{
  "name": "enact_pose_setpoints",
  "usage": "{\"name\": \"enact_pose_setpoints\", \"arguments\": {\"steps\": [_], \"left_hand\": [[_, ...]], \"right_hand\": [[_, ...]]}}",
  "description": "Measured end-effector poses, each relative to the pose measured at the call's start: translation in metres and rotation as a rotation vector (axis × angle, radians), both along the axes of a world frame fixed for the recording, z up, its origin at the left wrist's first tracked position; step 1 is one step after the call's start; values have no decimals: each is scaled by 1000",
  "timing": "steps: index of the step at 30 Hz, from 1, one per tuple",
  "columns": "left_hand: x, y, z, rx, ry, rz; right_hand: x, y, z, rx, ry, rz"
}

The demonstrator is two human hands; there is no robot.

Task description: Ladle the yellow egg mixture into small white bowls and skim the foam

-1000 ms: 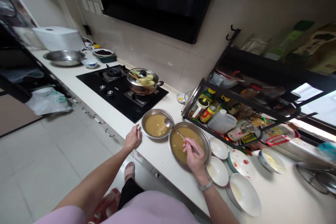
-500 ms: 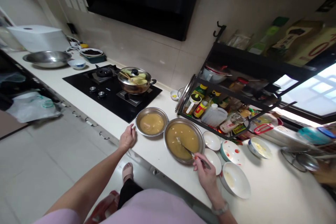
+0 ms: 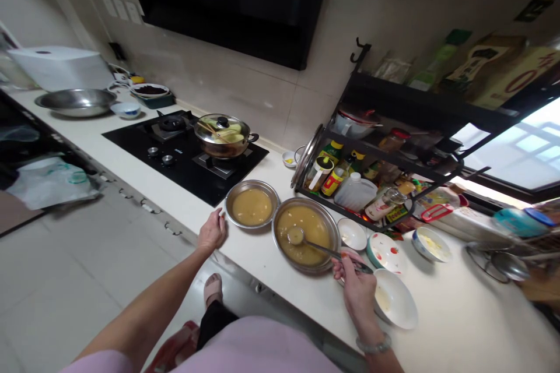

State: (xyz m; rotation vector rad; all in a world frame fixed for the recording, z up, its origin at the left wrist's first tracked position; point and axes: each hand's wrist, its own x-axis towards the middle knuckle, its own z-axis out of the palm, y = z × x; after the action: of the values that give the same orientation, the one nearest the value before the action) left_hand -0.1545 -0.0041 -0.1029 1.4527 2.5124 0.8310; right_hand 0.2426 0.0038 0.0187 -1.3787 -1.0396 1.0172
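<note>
A metal ladle [image 3: 321, 249] is gripped by its handle in my right hand [image 3: 356, 282]. Its round head sits at the surface of yellowish-brown liquid in a larger steel basin [image 3: 274, 234], with small pale bits floating around it. To the left, almost touching that basin, stands a smaller steel basin [image 3: 230, 217] of similar liquid. My left hand [image 3: 212, 231] rests by the counter's front edge beside the smaller basin, fingers curled with nothing visible in them. Under my right hand a white bowl is partly hidden.
A lidded pot [image 3: 223, 139] stands on the black gas hob [image 3: 184, 172]. Several bowls sit right of the basins, including a white bowl [image 3: 405, 300] and a tomato-patterned bowl [image 3: 385, 252]. A black rack [image 3: 350, 210] with bottles stands behind them. A wide steel pan [image 3: 79, 104] lies far left.
My right hand has shifted right and slightly down with the ladle. The ladle's head, partly sunk before, now shows at the liquid's surface. My left hand has stayed by the smaller basin.
</note>
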Motion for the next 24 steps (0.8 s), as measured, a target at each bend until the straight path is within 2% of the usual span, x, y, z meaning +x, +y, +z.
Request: {"name": "enact_pose_setpoints", "arguments": {"steps": [7, 17, 24], "left_hand": [[2, 0, 5, -14, 0, 4], [2, 0, 2, 4, -10, 9], [2, 0, 3, 10, -6, 11]], "right_hand": [[-4, 2, 14, 42, -85, -6], [-11, 13, 12, 59, 133, -36], [-48, 29, 25, 101, 194, 28]]}}
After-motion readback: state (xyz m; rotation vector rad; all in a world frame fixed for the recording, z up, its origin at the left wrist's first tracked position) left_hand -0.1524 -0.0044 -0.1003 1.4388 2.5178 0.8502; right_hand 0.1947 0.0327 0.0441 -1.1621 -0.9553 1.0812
